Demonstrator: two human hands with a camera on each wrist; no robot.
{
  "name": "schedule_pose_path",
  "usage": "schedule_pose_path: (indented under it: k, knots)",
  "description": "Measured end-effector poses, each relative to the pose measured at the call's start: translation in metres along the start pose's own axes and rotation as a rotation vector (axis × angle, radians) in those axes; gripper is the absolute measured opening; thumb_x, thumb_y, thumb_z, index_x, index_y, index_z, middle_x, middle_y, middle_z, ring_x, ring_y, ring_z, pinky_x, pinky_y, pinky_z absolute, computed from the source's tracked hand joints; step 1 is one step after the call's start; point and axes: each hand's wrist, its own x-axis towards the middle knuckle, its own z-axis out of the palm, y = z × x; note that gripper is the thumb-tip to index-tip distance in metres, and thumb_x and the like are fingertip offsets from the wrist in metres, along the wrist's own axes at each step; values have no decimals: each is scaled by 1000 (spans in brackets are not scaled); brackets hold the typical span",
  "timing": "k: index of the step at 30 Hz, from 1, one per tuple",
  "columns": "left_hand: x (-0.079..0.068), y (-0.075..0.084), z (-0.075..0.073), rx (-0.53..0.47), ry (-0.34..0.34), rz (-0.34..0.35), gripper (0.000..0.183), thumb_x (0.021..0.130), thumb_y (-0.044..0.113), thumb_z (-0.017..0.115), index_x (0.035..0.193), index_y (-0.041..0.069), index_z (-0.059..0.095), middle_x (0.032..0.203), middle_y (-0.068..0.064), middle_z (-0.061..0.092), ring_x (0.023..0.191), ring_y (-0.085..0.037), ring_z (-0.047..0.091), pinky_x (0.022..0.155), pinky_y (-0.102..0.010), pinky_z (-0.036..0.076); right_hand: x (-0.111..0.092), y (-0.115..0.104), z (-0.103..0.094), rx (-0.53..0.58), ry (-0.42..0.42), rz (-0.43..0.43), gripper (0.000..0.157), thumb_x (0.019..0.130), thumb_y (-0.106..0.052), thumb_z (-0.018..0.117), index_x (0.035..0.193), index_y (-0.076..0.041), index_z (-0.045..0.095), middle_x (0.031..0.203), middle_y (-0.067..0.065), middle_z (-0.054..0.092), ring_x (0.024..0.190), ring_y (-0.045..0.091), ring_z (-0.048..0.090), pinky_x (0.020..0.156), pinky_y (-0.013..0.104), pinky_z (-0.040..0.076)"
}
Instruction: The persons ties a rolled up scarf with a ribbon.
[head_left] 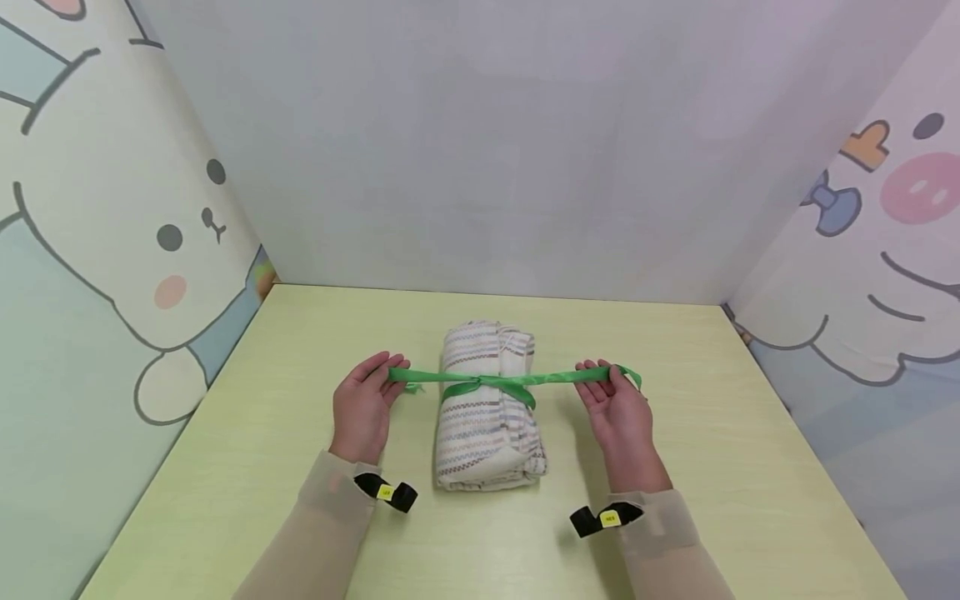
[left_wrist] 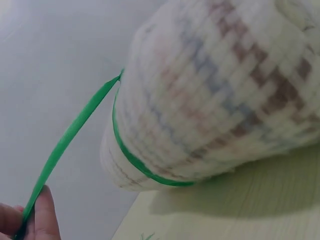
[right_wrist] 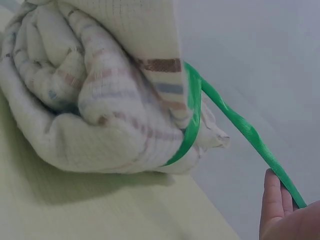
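Observation:
A rolled cloth (head_left: 480, 442), white with brown, blue and pinkish stripes, lies lengthwise on the table. Round its middle runs a green ribbon (head_left: 551, 378), crossed on top, with a small loop hanging at the crossing. My left hand (head_left: 364, 408) pinches one ribbon end to the left of the roll. On the other side, my right hand (head_left: 618, 412) pinches the opposite end between thumb and fingers. Both ends stretch nearly straight outward from the crossing. In the right wrist view the roll's spiral end (right_wrist: 55, 65) shows. The ribbon's underside is hidden beneath the cloth.
The pale yellow-green table (head_left: 300, 333) meets a plain grey back wall (head_left: 480, 150). Side panels with cartoon animals, a white one (head_left: 135, 217) at left and a pink-nosed one (head_left: 900, 275) at right, flank it. A black camera strap (head_left: 386, 492) sits on the left wrist.

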Motion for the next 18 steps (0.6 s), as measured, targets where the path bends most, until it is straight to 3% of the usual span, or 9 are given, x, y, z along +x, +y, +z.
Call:
schedule_pose_path:
  k: [4,10,18]
  knots:
    - [0,0,-4,13,37,-14,27,108,2,51,133,-4,57,134,-26,60,116,-28,69,95,-34,56,1,-5,-4,8,11,4,36,113,-24,38,141,-3,45,140,17,50,142,31,47,104,39,50]
    - [1,3,-11,23,89,-31,27,107,2,53,133,-4,59,137,-28,59,114,-26,70,94,-33,56,4,-10,-11,17,47,1,34,112,-23,38,137,-2,48,141,17,51,137,30,52,103,40,50]
    - [-2,3,-12,30,97,-43,26,108,2,50,132,-3,58,137,-28,59,112,-25,70,94,-33,56,10,-7,-18,35,48,12,33,112,-23,38,136,-2,47,147,18,47,141,31,47,101,39,52]
